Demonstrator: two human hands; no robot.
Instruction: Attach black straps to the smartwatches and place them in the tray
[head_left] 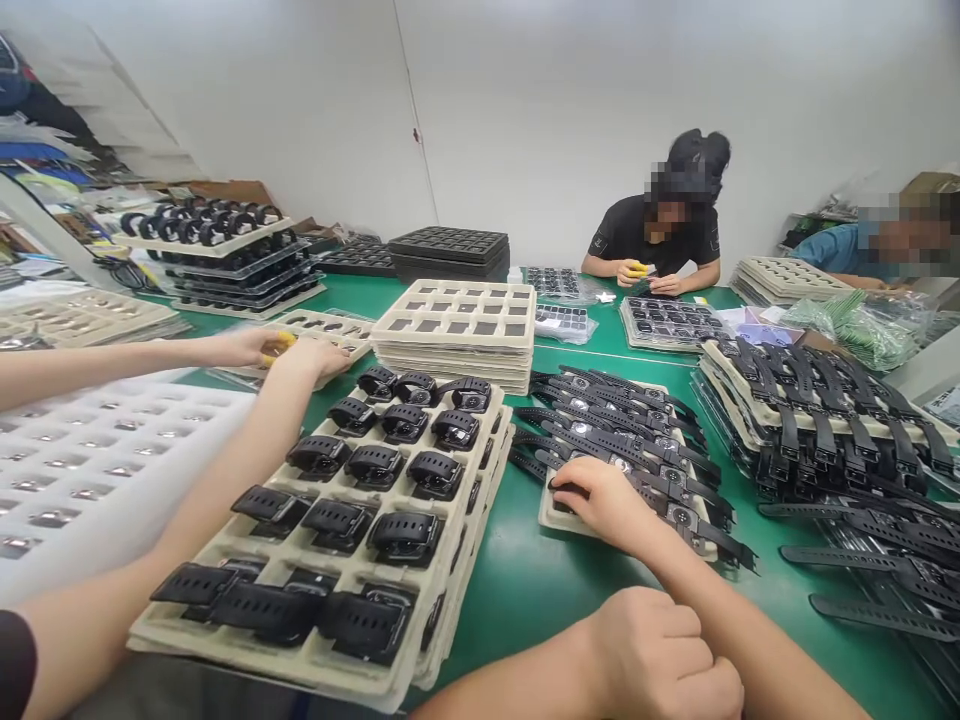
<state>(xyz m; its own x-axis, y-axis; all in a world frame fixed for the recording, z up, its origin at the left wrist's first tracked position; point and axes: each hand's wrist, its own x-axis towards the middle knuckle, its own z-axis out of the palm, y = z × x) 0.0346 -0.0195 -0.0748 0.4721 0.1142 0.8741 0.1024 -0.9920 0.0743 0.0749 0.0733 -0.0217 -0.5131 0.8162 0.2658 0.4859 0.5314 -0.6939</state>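
Observation:
My left hand (667, 650) is a closed fist low in the picture, right of centre; whatever it may hold is hidden. Beyond it my right hand (604, 500) reaches over the near-left corner of a beige tray (559, 515), its fingers closed on a black watch (570, 490) there. Rows of black watches with straps laid out flat (671, 475) cover this tray, some straps overhanging its sides. To the left stands a stack of beige trays (450, 600), its top one holding black watches with curled straps (405, 535).
A co-worker's two arms (247, 450) reach in from the left, hands at a beige tray (360, 330). A beige tray stack (454, 360) stands mid-table; more strapped watches (825, 400) are piled right. Two people sit across the green table (525, 590).

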